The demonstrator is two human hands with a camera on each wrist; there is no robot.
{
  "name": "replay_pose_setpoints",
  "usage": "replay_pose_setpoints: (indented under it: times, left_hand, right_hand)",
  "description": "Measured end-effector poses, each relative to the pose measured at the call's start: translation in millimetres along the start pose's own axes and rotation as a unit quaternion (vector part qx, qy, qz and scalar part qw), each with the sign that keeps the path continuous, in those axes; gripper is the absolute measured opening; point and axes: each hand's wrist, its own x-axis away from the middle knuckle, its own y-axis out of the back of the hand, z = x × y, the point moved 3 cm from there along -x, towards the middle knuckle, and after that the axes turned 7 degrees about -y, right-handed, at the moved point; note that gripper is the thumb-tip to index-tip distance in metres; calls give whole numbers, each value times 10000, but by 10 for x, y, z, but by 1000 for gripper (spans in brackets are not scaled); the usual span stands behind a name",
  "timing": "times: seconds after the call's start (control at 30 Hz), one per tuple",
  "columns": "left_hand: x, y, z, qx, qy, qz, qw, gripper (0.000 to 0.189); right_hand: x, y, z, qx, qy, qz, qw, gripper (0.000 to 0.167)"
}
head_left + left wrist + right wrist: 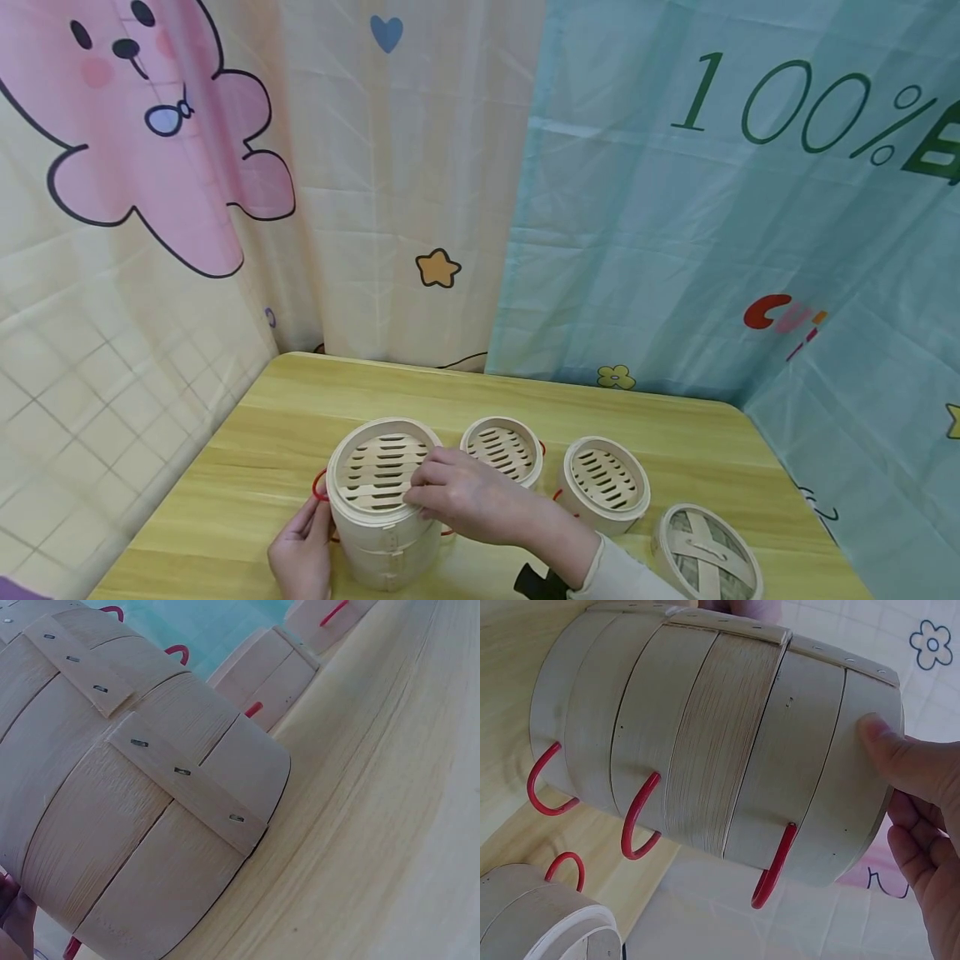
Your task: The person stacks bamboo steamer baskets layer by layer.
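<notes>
A tall stack of round bamboo steamer baskets (390, 546) stands toward the front left of the table in the head view. Slats show in the top basket (375, 471), and red loop handles (641, 814) line the side in the right wrist view. My right hand (472, 496) pinches the top basket's rim, its thumb (892, 750) against the outer wall. At the stack's left side, the fingers of my left hand (300, 550) are bent at the basket wall by a red handle (320, 485); part of their grip is hidden.
Two smaller steamer baskets, one behind (501, 450) and one farther right (606, 483), sit on the wooden table (300, 400). A woven steamer lid (705, 554) lies at the front right. Printed curtains (420, 167) surround the table's back and sides.
</notes>
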Motion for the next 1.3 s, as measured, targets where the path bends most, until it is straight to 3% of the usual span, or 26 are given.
replay_pose_setpoints:
  times: [0.6,0.77,0.87,0.9,1.17,1.3]
  left_hand:
    - [1,7,-5,-17,56,-56,10000,35]
    - [-31,30,71,-22,28,-77,10000,28]
    - [-24,31,63,-88,58,-94,9999,26]
    - [4,11,-2,-129,116,-83,9998,29]
    - [-24,16,-23,-75,181,97,9998,31]
    - [-89,58,-22,-55,222,209,9995,19]
  right_hand:
    - [2,-5,-6,-208,-187,81,9996,17]
    - [6,-8,-5,-164,-244,84,9995,18]
    - [8,-10,-6,-172,-284,74,9994,18]
    - [9,-10,-6,-154,-278,62,9995,18]
    - [70,-2,-5,-11,-85,-539,9985,32]
    - [137,45,-45,-139,-154,-932,9954,42]
